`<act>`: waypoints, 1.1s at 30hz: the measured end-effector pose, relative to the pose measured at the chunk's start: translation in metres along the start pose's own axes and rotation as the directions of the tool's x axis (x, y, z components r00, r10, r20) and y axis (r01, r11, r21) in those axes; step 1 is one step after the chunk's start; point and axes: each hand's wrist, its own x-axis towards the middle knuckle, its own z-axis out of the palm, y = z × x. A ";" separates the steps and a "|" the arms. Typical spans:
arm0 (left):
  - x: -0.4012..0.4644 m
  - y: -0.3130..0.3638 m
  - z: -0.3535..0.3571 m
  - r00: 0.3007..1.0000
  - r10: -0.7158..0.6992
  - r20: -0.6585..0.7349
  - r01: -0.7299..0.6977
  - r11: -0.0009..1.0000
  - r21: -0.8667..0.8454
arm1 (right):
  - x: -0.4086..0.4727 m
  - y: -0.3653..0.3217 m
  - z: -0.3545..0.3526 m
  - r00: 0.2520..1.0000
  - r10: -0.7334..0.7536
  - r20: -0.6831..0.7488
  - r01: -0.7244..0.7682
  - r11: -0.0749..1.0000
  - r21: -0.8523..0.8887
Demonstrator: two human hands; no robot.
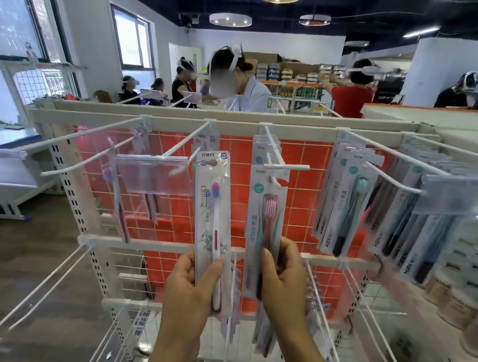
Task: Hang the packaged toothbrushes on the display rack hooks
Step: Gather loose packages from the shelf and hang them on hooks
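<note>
- The left hand (190, 279) is gripping a white pack (213, 207) upright, thumb lying across its front, its top just beside a hook (191, 145).
- The right hand (281, 271) is pinching a teal pack (266, 225), whose top slot is sitting at the tip of the middle hook (276, 158).
- More packs (344, 199) are hanging on hooks at the right of the rack (100, 120).
- People wearing headsets are standing behind the rack.
</note>
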 end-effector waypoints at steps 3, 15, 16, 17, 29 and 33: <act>0.003 0.001 -0.002 1.000 -0.007 -0.011 0.008 1.000 0.009 | 0.028 0.014 0.007 0.999 0.041 -0.005 -0.041 0.999 -0.023; 0.021 0.013 0.015 0.997 0.071 0.002 -0.071 0.990 0.125 | 0.095 0.026 0.016 0.983 0.117 0.140 -0.106 0.991 -0.085; 0.022 0.013 0.017 0.997 0.074 0.003 -0.074 0.990 0.119 | 0.097 0.028 0.015 0.983 0.127 0.133 -0.116 0.989 -0.089; 0.023 0.014 0.018 0.997 0.073 0.007 -0.074 0.991 0.110 | 0.098 0.028 0.015 0.982 0.146 0.122 -0.135 0.986 -0.097; 0.007 0.001 0.021 0.996 0.056 0.063 -0.054 0.998 -0.035 | 0.014 -0.008 -0.010 0.997 0.049 0.057 -0.055 0.993 0.101; -0.002 -0.010 0.028 0.993 0.016 0.115 -0.010 0.999 -0.052 | -0.001 -0.024 -0.016 0.975 0.023 0.223 -0.066 0.981 0.184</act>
